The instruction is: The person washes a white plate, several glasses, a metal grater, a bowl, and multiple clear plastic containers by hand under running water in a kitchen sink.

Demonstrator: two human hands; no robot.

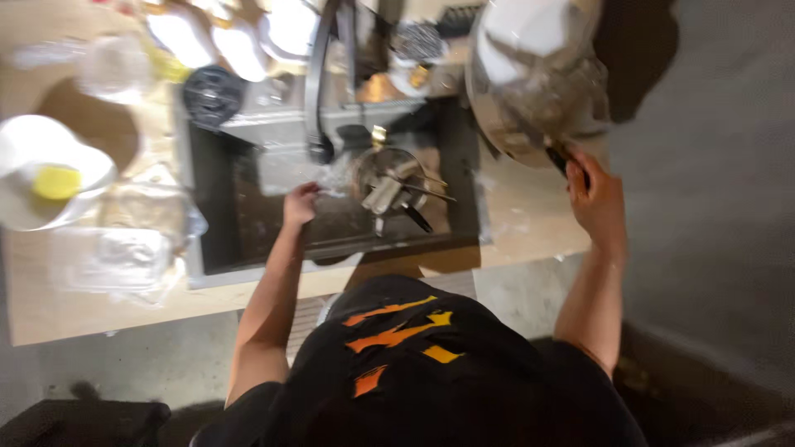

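Your right hand (595,199) was closed around the dark handle of a large metal pan (534,74), held up above the right end of the counter (530,228). The pan's long axis ran from your hand up and to the left, handle toward you, bowl pointing away. The blur makes it hard to say what the bowl held. Your left hand (300,204) was loosely curled down inside the dark sink (219,207); you seemed to grip something small, though I cannot tell what. Just to its right stood a round metal holder of utensils (396,184), below the dark tap (316,91). At the far left sat a white bowl (33,178) with a yellow lump (56,181), beside crumpled clear plastic wrapping (124,244).
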